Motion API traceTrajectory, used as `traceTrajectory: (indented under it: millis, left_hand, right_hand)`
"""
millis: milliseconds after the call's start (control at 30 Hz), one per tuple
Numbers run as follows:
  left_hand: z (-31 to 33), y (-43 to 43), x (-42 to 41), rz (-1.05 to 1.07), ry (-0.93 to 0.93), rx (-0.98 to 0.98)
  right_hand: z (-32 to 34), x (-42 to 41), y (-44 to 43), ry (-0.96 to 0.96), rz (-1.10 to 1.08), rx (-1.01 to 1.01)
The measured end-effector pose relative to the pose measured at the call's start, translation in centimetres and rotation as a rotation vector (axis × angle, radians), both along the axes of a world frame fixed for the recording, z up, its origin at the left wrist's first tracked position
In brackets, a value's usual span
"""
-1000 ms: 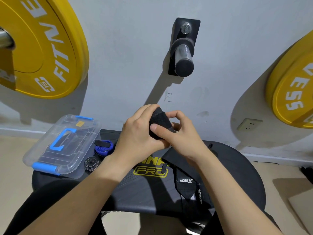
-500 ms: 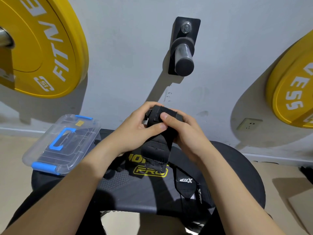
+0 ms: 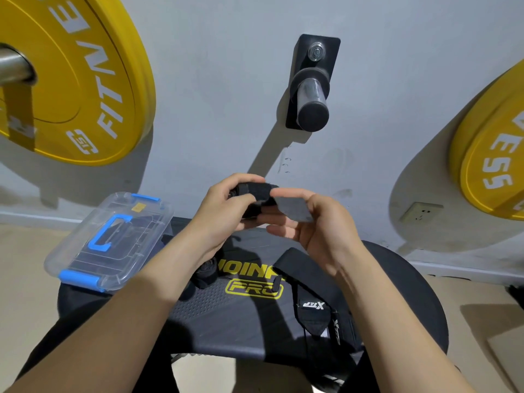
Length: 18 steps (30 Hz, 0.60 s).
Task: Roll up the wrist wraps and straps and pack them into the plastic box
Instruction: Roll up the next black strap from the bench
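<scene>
I hold a black wrist wrap (image 3: 256,198) up over the black bench pad (image 3: 215,316). My left hand (image 3: 226,209) grips its rolled part, thumb across the front. My right hand (image 3: 320,222) pinches the loose flat end of the same wrap. A second black wrap with a white logo (image 3: 307,290) lies unrolled on the pad at the right. A rolled black strap (image 3: 205,272) sits on the pad just under my left wrist. The clear plastic box (image 3: 110,239) with blue handle and clips stands shut at the pad's left end.
The wall is close behind, with a black peg holder (image 3: 310,89) sticking out above my hands. Yellow weight plates hang at the left (image 3: 76,78) and at the right (image 3: 493,154). Tan floor lies on both sides of the pad.
The hanging tail of the wrap has been pulled up and out to the right by my right hand. Both hands sit a little lower and further apart than before.
</scene>
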<state>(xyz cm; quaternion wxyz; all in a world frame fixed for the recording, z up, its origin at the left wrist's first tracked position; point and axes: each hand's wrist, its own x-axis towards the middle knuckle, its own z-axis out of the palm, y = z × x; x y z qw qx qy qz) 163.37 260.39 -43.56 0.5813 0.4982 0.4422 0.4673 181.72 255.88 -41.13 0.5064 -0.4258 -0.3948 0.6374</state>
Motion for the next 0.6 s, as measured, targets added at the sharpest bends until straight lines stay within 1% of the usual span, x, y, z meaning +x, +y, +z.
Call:
traceTrajectory:
  millis: [33,67,133,200,267,333,400,467,533,600]
  left_hand:
    - [0.0,0.0,0.0,-0.012,-0.041,-0.030]
    - [0.0,-0.1,0.0,-0.020,-0.069,-0.049]
    - [-0.1,-0.3,0.0,-0.054,-0.077,-0.063]
    - [-0.3,-0.6,-0.1,-0.148,-0.020,-0.034]
    - [-0.4,-1.0,-0.1,-0.213,0.055,0.021]
    - [-0.4,-1.3,0.0,-0.214,0.114,0.101]
    - [-0.3,-1.5,0.0,-0.180,0.192,0.184]
    - [-0.2,-1.8,-0.1,-0.136,0.253,0.216]
    - [-0.1,-1.9,-0.2,-0.101,0.288,0.223]
    - [-0.1,-1.8,-0.1,-0.086,0.294,0.256]
  right_hand:
    - [0.1,0.1,-0.1,0.007,0.006,0.024]
    - [0.1,0.1,-0.2,-0.027,-0.002,0.063]
    - [-0.2,-0.1,-0.2,-0.219,-0.099,0.190]
    - [-0.8,-0.1,0.0,-0.369,-0.215,0.288]
    - [-1.2,0.2,0.3,-0.455,-0.258,0.326]
    - [-1.3,0.3,0.5,-0.532,-0.271,0.339]
    - [-1.5,0.1,0.6,-0.489,-0.272,0.296]
    - [-1.5,0.0,0.6,-0.420,-0.268,0.213]
    - [-1.6,-0.2,0.6,-0.350,-0.188,0.124]
    - [-1.7,-0.6,0.4,-0.231,-0.078,0.025]
